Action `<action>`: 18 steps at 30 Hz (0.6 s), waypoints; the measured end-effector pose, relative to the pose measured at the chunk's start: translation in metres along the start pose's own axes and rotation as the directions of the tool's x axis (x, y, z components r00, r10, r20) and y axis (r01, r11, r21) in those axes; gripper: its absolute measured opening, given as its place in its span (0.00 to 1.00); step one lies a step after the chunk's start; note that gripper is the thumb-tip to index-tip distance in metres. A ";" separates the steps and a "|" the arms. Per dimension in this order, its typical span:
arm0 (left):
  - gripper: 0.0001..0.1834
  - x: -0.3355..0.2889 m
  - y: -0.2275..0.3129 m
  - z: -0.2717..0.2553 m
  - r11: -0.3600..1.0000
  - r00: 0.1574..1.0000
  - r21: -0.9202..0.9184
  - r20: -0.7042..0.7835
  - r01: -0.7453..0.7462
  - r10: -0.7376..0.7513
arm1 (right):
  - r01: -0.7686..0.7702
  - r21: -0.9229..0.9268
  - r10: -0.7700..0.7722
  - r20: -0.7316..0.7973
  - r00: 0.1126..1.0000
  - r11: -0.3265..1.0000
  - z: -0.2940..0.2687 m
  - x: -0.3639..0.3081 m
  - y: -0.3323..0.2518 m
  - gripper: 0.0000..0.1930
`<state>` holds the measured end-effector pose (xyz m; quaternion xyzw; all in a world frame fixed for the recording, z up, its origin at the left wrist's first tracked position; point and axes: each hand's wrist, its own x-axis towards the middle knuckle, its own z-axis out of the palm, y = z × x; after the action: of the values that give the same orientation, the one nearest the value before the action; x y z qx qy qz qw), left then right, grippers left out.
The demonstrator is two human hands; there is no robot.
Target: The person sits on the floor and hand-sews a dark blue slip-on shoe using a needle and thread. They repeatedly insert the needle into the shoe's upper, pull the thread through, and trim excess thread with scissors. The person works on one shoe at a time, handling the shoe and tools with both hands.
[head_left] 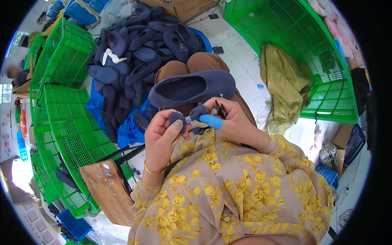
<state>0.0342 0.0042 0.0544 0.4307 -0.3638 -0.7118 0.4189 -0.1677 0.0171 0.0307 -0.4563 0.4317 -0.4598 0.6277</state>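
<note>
1. Bow (188, 118), dark blue, with a sparkly band (188, 119) at its waist; it sits between your two hands, in front of your chest and just on the near side of the shoe.
2. Left hand (157, 134): narrow pinch, thumb over the bow's left loop; gold bangle (154, 172) at that wrist.
3. Right hand (239, 122): narrow too, holding the right loop; blue cover (211, 121) on the thumb; dark snips (221, 108) tucked in the same hand, their exact grip not clear.
4. Shoe (218, 83), dark blue, lies across your knees with its opening up; neither hand appears to grip it; no bow shows on the side facing you.
5. Small dark blue piece (198, 131) just below the bow; whether it joins the bow, I cannot tell.
6. Around you: pile of like shoes (145, 54) beyond your knees, to the left; wooden bench (110, 200) at your left, with small shiny bits scattered on top; green crate (286, 28) and yellowish sack (283, 77) off to the right.
7. Step in hand, as I judge it: settling the bow's loops about its band; the next move likely calls for an even pull from both pinches, band kept centred, snip points turned away from the cloth.
</note>
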 end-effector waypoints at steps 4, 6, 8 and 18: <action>0.07 0.001 -0.006 -0.008 1.000 0.999 0.000 0.041 0.013 -0.013 | 0.182 -0.349 -0.209 -0.043 0.977 0.919 0.001 -0.002 -0.005 0.15; 0.06 0.002 -0.006 -0.009 0.999 0.999 0.050 0.050 0.015 -0.018 | 0.330 -0.596 -0.371 0.057 0.927 0.732 0.001 -0.003 -0.013 0.18; 0.06 0.003 -0.007 -0.007 0.992 0.998 0.129 0.055 0.013 -0.021 | 0.490 -0.751 -0.492 0.254 0.833 0.442 -0.002 -0.003 -0.014 0.21; 0.06 0.002 -0.009 -0.004 0.997 0.999 -0.073 0.036 0.035 -0.032 | 0.499 -0.713 -0.464 0.269 0.844 0.493 0.001 -0.003 -0.004 0.20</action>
<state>0.0345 0.0055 0.0446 0.4088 -0.3372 -0.7389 0.4161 -0.1684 0.0194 0.0351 -0.7870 0.4257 -0.3818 0.2316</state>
